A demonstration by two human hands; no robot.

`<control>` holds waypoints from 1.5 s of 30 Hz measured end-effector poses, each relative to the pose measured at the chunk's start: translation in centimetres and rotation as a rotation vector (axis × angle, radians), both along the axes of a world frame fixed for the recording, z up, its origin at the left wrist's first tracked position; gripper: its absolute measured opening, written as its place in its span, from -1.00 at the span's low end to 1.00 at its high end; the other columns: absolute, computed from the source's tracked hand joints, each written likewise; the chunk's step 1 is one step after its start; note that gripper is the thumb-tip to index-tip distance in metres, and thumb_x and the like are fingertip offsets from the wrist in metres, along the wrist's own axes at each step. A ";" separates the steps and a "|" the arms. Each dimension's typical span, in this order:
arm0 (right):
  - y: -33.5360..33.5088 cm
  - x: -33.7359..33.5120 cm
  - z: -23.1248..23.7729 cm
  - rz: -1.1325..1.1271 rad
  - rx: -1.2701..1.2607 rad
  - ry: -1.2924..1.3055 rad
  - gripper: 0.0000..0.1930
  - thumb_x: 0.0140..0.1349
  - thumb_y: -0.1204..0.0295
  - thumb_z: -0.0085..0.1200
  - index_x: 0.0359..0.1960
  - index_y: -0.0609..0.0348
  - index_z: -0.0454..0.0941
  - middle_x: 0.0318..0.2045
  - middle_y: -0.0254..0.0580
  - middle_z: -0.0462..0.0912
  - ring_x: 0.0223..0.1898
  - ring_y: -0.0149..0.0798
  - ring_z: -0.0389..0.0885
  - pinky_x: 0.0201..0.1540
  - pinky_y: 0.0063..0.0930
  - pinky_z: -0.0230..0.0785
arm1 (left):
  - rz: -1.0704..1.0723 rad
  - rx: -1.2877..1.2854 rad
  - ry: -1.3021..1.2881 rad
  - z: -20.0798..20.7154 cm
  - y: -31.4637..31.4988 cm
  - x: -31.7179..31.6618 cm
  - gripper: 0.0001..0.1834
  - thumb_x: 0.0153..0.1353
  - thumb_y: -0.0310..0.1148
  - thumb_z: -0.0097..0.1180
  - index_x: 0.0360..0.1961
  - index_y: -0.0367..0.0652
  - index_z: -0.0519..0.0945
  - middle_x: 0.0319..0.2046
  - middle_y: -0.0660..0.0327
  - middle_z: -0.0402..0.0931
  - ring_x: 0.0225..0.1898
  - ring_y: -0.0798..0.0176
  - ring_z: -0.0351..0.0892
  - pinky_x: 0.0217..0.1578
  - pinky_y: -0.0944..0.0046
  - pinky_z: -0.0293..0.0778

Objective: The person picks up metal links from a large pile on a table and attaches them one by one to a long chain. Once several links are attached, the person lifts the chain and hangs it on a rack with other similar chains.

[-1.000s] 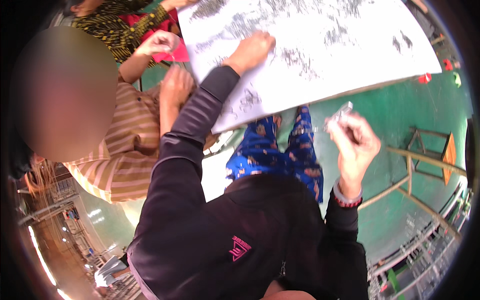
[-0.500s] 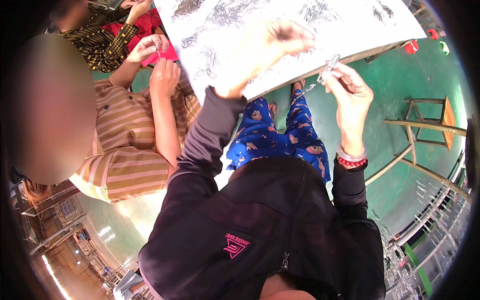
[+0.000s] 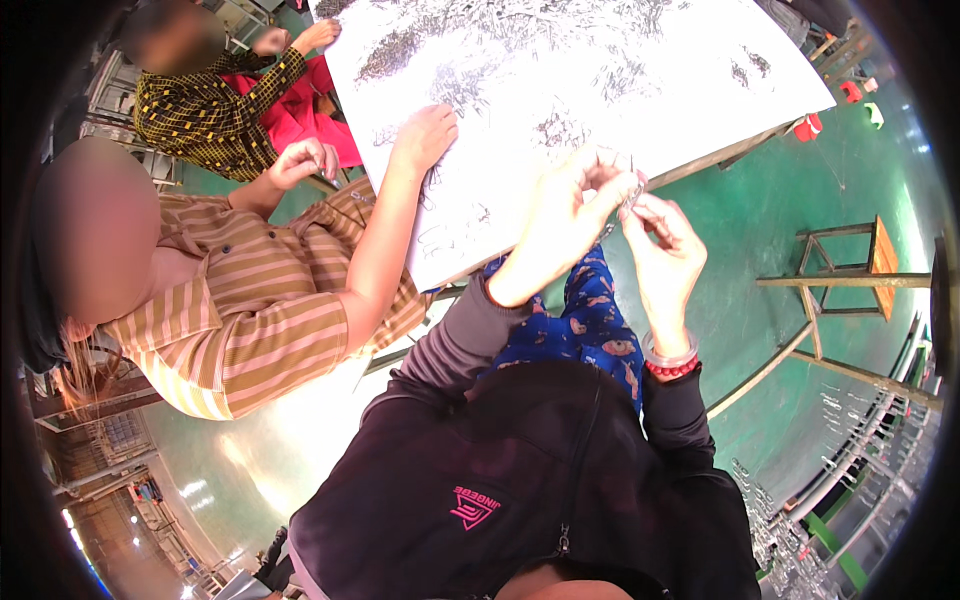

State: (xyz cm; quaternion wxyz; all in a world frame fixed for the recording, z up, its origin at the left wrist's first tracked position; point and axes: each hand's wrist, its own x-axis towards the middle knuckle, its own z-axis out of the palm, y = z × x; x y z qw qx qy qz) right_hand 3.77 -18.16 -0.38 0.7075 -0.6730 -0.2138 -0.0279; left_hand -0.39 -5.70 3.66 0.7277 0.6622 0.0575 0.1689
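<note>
My left hand [image 3: 590, 195] is at the front edge of the white table, thumb and fingers pinched together. It meets my right hand [image 3: 660, 235], whose thumb and fingertips close on a small silvery wire clip [image 3: 630, 200]. A few little links hang below the clip. Whatever the left fingers pinch at the clip is too small to make out. Beyond my hands, a heap of small dark wire pieces [image 3: 560, 130] lies on the white table [image 3: 480, 170].
Larger dark heaps [image 3: 460, 90] spread over the far tabletop. On my left a person in a striped shirt [image 3: 270, 310] reaches onto the table; another in a checked shirt [image 3: 200, 115] sits farther off. At right stand a wooden stool [image 3: 880, 270] and a rack with hanging metal pieces [image 3: 850, 450].
My left hand has come back from over the table to meet my right hand at the clip. The right hand has lowered slightly leftward. The striped-shirt person's hand now reaches onto the table.
</note>
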 end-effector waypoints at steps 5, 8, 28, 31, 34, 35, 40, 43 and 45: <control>-0.1 -0.1 -0.1 -0.020 -0.009 -0.106 -0.79 -0.05 0.74 0.19 -0.33 0.31 0.57 -0.48 -0.31 0.55 -0.45 -0.54 0.47 -0.39 -0.69 0.35 | 0.020 0.124 -0.062 -0.4 -0.6 -0.1 -0.90 0.25 -0.48 0.00 -0.25 -0.29 0.43 -0.29 0.11 0.56 -0.19 0.36 0.52 -0.10 0.29 0.44; -0.6 0.3 -0.9 0.063 -0.045 -0.192 -0.76 -0.05 0.74 0.19 -0.28 0.31 0.57 -0.44 -0.26 0.58 -0.44 -0.51 0.50 -0.39 -0.64 0.38 | 0.035 0.094 -0.087 -0.1 -0.5 -0.4 -0.90 0.25 -0.48 0.00 -0.27 -0.29 0.42 -0.30 0.10 0.57 -0.19 0.35 0.52 -0.09 0.28 0.44; 6.2 18.6 -6.5 0.067 -0.981 -0.062 -0.77 -0.10 0.52 0.13 -0.35 0.31 0.62 -0.55 0.05 0.63 -0.46 -0.22 0.65 -0.37 -0.42 0.47 | -0.018 0.287 -0.037 -2.3 0.4 -1.1 -0.88 0.23 -0.42 0.05 -0.28 -0.25 0.47 -0.32 0.16 0.56 -0.22 0.25 0.59 -0.20 0.29 0.47; 3.1 14.0 -2.9 0.292 -0.325 0.359 -0.75 -0.07 0.60 0.15 -0.29 0.44 0.53 -0.49 -0.10 0.61 -0.53 -0.40 0.52 -0.47 -0.57 0.35 | 0.030 0.325 -0.082 -2.3 0.7 -1.1 -0.88 0.19 -0.42 0.09 -0.30 -0.25 0.50 -0.33 0.17 0.57 -0.24 0.21 0.60 -0.23 0.27 0.47; 0.5 8.1 2.4 0.304 -0.143 0.374 -0.76 -0.01 0.65 0.17 -0.26 0.46 0.49 -0.44 -0.07 0.60 -0.53 -0.38 0.48 -0.46 -0.58 0.32 | 0.001 0.294 -0.057 -2.2 0.9 -0.8 -0.87 0.18 -0.40 0.10 -0.28 -0.22 0.51 -0.33 0.20 0.57 -0.27 0.22 0.59 -0.29 0.28 0.45; -0.2 6.7 3.4 0.318 -0.085 0.359 -0.77 0.00 0.65 0.17 -0.26 0.45 0.50 -0.44 -0.07 0.60 -0.53 -0.38 0.49 -0.46 -0.58 0.32 | -0.023 0.315 -0.036 -1.8 1.0 -0.8 -0.86 0.19 -0.39 0.09 -0.28 -0.23 0.51 -0.33 0.21 0.57 -0.31 0.24 0.57 -0.32 0.28 0.44; -1.4 4.5 4.5 0.339 0.117 0.376 -0.81 0.05 0.68 0.14 -0.26 0.42 0.52 -0.44 -0.07 0.61 -0.51 -0.35 0.51 -0.47 -0.56 0.33 | -0.013 0.340 -0.128 -2.0 0.7 -0.5 -0.85 0.19 -0.38 0.09 -0.28 -0.24 0.51 -0.33 0.16 0.55 -0.31 0.24 0.56 -0.32 0.26 0.43; -1.2 4.4 4.3 0.340 0.225 0.459 -0.83 0.05 0.69 0.13 -0.27 0.41 0.52 -0.44 -0.07 0.61 -0.49 -0.34 0.52 -0.47 -0.55 0.33 | -0.011 0.402 -0.155 -2.1 1.1 -0.3 -0.85 0.18 -0.39 0.10 -0.29 -0.25 0.50 -0.33 0.14 0.54 -0.29 0.22 0.55 -0.30 0.25 0.43; -0.8 4.4 4.3 0.345 0.275 0.486 -0.83 0.05 0.70 0.12 -0.28 0.40 0.53 -0.45 -0.07 0.61 -0.49 -0.34 0.53 -0.48 -0.54 0.33 | -0.010 0.417 -0.134 -2.4 1.2 -0.4 -0.86 0.18 -0.40 0.09 -0.29 -0.25 0.50 -0.33 0.14 0.54 -0.28 0.20 0.55 -0.28 0.24 0.43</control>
